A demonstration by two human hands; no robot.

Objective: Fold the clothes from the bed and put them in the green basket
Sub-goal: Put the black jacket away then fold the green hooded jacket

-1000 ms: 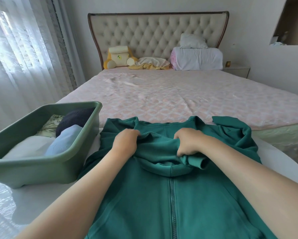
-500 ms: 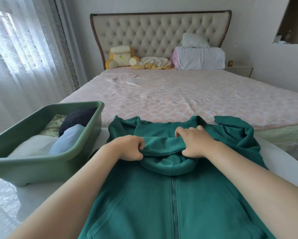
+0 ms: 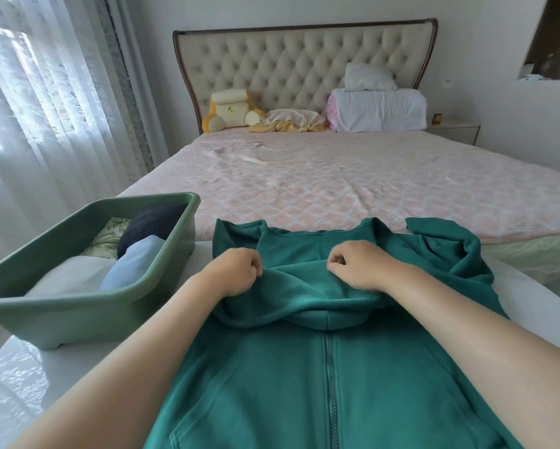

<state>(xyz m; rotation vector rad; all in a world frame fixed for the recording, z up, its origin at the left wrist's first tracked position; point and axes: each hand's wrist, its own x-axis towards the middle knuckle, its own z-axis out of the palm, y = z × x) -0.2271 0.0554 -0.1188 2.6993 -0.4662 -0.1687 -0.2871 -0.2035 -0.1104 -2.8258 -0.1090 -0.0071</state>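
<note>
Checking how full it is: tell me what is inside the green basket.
Inside the green basket: a light blue garment, a dark navy garment, a white garment and a pale floral piece. The near wall hides their lower parts and anything beneath.

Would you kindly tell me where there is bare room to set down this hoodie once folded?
Free: the table strip between basket and near edge, left of the hoodie; the table's right rim; the wide bed between hoodie and pillows. Crowded: the basket, its floor covered with clothes.
</note>
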